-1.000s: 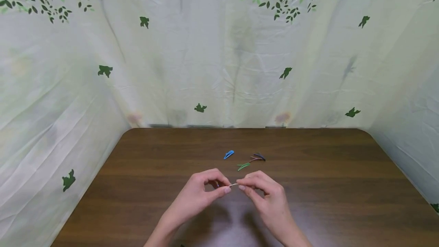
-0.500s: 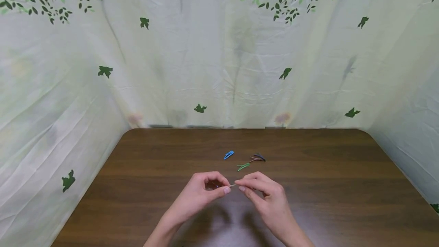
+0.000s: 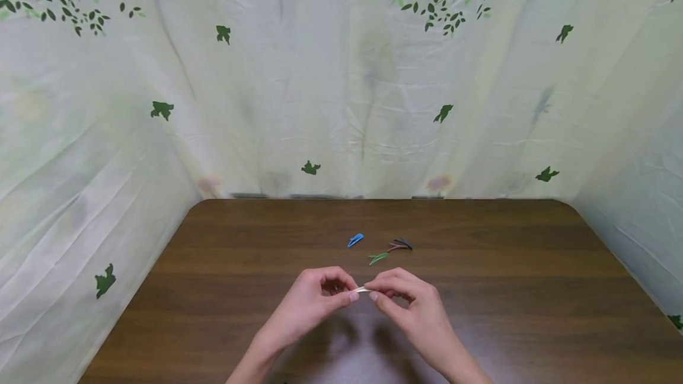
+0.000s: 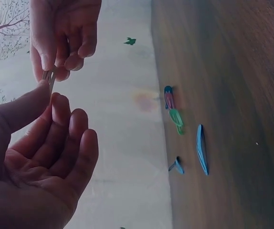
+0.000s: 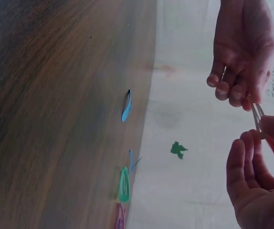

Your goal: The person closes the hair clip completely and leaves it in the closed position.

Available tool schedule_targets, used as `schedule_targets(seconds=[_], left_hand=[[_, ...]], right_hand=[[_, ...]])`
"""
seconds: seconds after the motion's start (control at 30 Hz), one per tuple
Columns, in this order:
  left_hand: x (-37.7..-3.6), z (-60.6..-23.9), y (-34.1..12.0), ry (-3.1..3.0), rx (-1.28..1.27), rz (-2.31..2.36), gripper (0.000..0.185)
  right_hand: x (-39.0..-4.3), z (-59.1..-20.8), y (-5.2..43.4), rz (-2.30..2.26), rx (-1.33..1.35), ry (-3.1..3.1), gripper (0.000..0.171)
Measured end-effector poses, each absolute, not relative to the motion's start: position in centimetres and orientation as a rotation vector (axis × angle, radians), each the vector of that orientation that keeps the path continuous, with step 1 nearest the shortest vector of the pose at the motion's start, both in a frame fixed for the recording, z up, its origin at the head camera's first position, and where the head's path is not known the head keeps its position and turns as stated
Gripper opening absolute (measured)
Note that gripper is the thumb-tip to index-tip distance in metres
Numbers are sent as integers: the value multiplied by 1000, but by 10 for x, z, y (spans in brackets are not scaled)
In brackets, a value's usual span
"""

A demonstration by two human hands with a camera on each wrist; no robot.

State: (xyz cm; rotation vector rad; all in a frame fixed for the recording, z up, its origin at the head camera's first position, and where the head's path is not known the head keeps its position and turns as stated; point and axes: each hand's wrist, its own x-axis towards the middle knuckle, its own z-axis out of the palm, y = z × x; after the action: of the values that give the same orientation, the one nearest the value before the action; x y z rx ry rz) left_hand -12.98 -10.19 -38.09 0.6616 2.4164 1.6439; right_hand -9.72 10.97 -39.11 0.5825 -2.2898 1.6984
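In the head view, my left hand (image 3: 313, 300) and right hand (image 3: 415, 306) meet above the near part of the table. Between them is a small cream-white snap hair clip (image 3: 362, 290). My left thumb and fingertips pinch one end, and the right thumb and index finger pinch the other. Both wrist views show the thin, parted strips of the hair clip (image 5: 257, 117), its ends covered by fingertips. The other fingers of each hand are loosely bent, off the clip.
Beyond the hands, a blue hair clip (image 3: 354, 240), a green one (image 3: 378, 259), a pinkish one (image 3: 396, 247) and a dark one (image 3: 405, 244) lie on the brown table (image 3: 256, 230). Another blue clip (image 4: 202, 150) shows in the left wrist view. A patterned curtain (image 3: 331, 105) hangs behind.
The white hair clip has turned between my fingertips, so its parted strips show where a thin edge did before. My right hand has shifted very slightly; the clips on the table lie as before.
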Motion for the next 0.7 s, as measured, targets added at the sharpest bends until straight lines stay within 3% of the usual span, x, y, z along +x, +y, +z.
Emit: schedule_targets(seconds=[0.7], left_hand=[[-132,-388,-96,2708,852,1493,17]], right_hand=[[-109,-401,118,1568,603,-2484,19]])
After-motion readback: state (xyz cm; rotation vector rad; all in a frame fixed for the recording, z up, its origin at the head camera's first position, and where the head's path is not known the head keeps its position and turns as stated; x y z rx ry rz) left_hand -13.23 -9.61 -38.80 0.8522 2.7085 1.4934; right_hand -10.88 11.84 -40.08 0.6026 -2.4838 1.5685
